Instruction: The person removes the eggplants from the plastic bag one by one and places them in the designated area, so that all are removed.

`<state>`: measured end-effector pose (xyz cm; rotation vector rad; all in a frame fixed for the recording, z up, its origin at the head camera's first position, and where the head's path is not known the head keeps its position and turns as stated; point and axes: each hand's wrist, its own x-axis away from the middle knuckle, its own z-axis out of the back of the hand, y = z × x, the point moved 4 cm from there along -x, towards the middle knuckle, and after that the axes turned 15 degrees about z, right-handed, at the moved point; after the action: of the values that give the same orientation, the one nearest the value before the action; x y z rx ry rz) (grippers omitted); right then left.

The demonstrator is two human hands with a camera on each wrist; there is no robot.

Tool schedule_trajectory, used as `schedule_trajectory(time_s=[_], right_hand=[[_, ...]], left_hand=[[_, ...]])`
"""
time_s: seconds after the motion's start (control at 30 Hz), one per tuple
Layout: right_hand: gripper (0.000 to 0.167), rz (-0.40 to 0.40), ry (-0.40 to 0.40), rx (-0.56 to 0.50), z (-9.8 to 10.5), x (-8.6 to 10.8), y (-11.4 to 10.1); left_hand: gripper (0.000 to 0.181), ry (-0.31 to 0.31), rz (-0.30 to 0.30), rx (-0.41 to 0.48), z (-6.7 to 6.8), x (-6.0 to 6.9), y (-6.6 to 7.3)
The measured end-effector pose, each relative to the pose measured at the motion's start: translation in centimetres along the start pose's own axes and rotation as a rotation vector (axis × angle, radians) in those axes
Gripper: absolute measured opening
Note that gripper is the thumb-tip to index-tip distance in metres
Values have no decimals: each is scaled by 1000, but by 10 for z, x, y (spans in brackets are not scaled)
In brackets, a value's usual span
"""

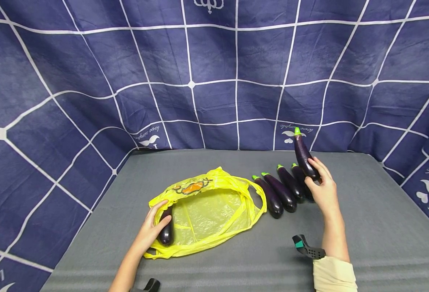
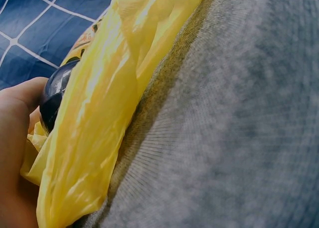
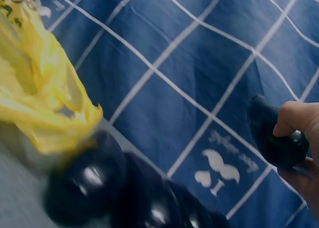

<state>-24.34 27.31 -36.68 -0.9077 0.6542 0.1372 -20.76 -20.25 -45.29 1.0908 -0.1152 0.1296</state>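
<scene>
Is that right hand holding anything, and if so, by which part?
Yes: the right hand grips an eggplant by its thick, rounded end; the green-tipped end sticks out free.

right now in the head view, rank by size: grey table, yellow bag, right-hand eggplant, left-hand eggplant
1. Grey table
2. Yellow bag
Unsure: right-hand eggplant and left-hand eggplant, both partly covered

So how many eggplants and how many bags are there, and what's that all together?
Eggplants: 6 in sight (4 side by side, 1 in the right hand, 1 at the bag's left end)
Yellow bag: 1
Total: 7
</scene>
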Motion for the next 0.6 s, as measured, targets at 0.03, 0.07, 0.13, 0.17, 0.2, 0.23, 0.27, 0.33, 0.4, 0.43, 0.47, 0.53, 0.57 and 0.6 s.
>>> schedule_trajectory(time_s=[0.03, 0.07, 0.13, 0.17, 0.2, 0.23, 0.27, 0.33, 0.4, 0.43, 0.47, 0.53, 0.57, 0.6], right_hand=[[52, -10, -5, 22, 3, 1, 3], [52, -14, -8, 39, 5, 2, 7], [52, -18, -17, 68, 9, 4, 12], [52, -18, -18, 79, 11, 5, 15], [53, -17, -19, 87, 13, 7, 18], [53, -18, -21, 96, 14, 8, 20], [53, -19, -26, 104, 15, 9, 23], [53, -25, -38, 118, 18, 12, 28], [53, -32, -51, 131, 19, 14, 34], [53, -35, -60, 140, 20, 15, 37], [52, -41, -68, 150, 21, 17, 41], [51, -50, -75, 160, 23, 20, 48], [50, -61, -80, 165, 24, 21, 51], [49, -73, -85, 171, 24, 23, 54]], left_hand=[[51, 1, 0, 0, 0, 0, 0], [51, 0, -2, -1, 0, 1, 0], [51, 0, -3, 0, 0, 1, 0], [51, 0, -4, -1, 0, 1, 0], [51, -1, -4, -1, 0, 0, 0], [51, -1, -2, -2, 0, 0, -1], [52, -1, 0, -3, 0, 0, -1], [52, -1, 2, -5, -1, -1, -2], [52, -3, 3, -5, 0, -1, -3], [52, -3, 2, -3, 0, -1, -3], [52, -4, -1, -1, 0, -1, -3], [52, -7, -6, 4, 0, 0, -2], [51, -8, -6, 6, 0, 0, -2], [51, -9, -4, 9, -1, 0, -2]])
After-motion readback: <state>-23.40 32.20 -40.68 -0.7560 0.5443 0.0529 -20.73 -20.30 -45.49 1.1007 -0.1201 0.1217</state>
